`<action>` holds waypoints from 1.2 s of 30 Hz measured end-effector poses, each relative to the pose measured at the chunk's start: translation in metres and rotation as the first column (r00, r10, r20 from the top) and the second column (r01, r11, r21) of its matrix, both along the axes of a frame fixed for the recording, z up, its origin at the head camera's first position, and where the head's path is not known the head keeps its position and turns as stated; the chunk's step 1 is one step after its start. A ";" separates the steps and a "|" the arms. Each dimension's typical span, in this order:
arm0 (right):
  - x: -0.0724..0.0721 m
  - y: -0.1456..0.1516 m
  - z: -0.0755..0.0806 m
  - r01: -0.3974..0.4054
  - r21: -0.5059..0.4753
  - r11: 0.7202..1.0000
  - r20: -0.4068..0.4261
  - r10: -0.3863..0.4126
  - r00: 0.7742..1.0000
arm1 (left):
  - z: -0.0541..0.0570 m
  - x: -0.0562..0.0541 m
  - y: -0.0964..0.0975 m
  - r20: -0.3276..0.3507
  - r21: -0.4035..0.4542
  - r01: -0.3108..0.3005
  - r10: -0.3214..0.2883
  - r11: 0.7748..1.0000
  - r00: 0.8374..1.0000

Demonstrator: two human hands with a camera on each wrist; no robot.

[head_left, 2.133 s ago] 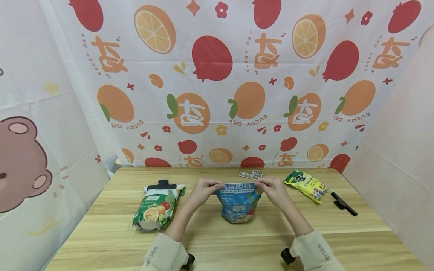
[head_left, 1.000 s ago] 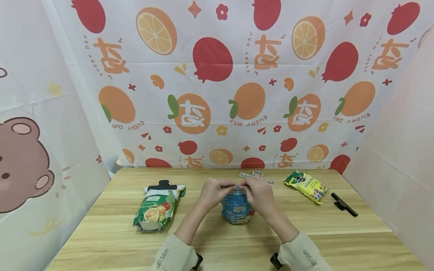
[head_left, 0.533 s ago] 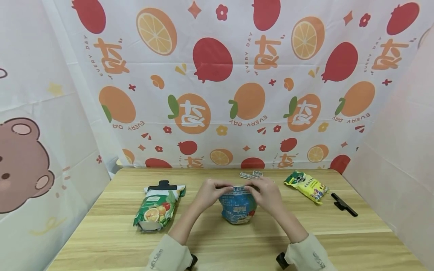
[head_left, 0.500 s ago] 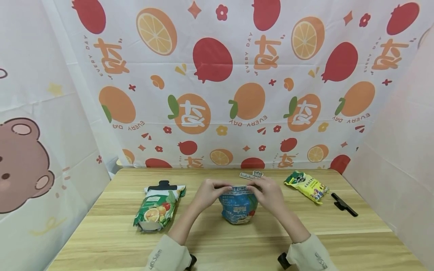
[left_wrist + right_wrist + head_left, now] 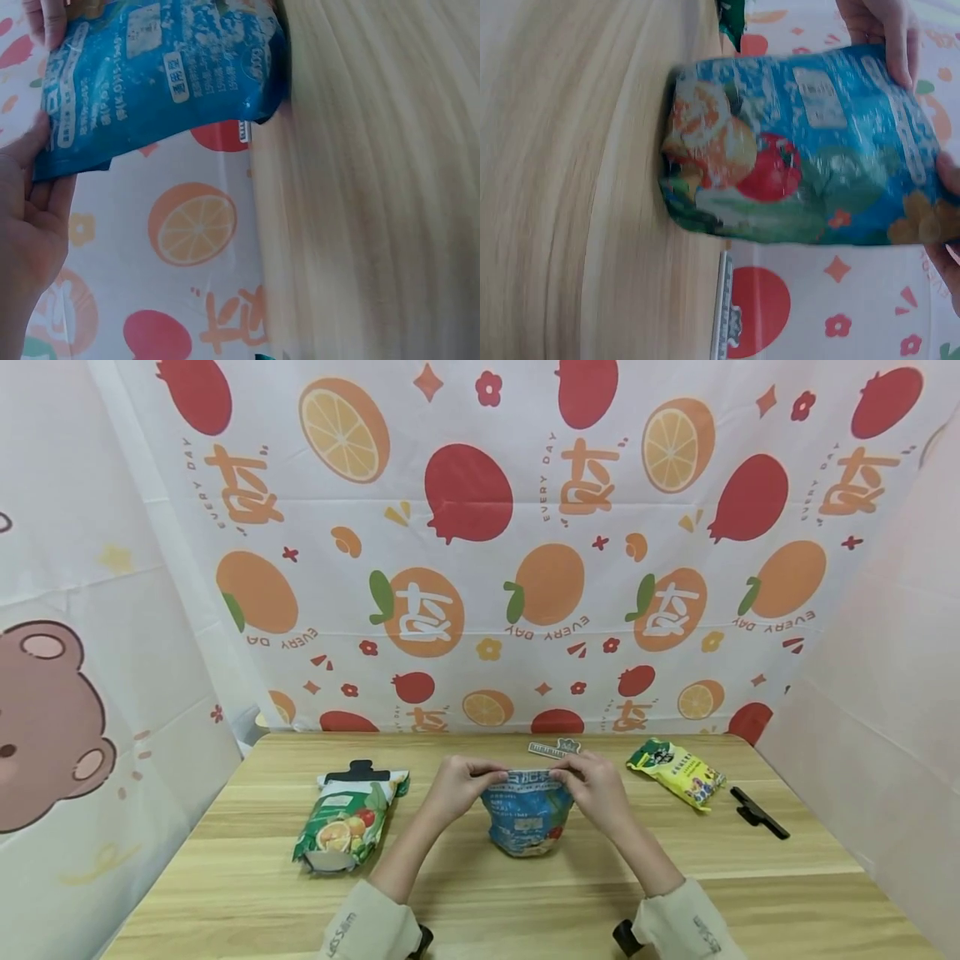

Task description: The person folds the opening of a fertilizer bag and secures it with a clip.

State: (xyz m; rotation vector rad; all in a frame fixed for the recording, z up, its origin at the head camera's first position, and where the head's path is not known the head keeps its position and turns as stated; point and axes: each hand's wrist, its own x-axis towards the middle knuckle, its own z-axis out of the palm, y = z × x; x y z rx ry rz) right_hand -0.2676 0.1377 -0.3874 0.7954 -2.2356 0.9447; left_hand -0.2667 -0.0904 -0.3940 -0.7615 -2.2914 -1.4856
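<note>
A blue plastic bag (image 5: 529,822) printed with white characters and fruit stands upright on the table, between both hands. My left hand (image 5: 457,789) pinches the left end of its top edge between thumb and fingers. At the right end of that edge, my right hand (image 5: 596,787) pinches in the same way. In the left wrist view, the left thumb lies on the near face of the blue bag (image 5: 165,75), with fingers behind it. The right wrist view shows fruit pictures on the face of the bag (image 5: 795,157); its lower end meets the tabletop.
On the left of the wooden table (image 5: 225,893) lies a green bag (image 5: 348,827) with a black clip (image 5: 362,770) across its top. A yellow bag (image 5: 678,772) and a loose black clip (image 5: 760,812) lie right. Behind the blue bag is a grey-white ruler-like strip (image 5: 553,749).
About a second ago my hands were close together at the middle of the bag's top. They have since slid apart along the edge, spreading it wider. The other bags stay put.
</note>
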 end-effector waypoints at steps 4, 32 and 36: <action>-0.001 0.011 -0.002 -0.043 -0.134 0.990 0.255 0.077 0.964 | -0.002 0.001 -0.007 0.148 0.069 0.044 -0.054 0.997 0.988; -0.003 0.005 -0.038 0.046 -0.454 0.890 0.537 0.233 0.811 | -0.002 0.023 -0.010 0.444 0.070 0.035 -0.062 0.997 0.894; 0.000 0.003 -0.039 0.030 -0.451 0.892 0.518 0.234 0.823 | -0.015 0.014 -0.015 0.447 0.067 0.035 -0.061 0.997 0.893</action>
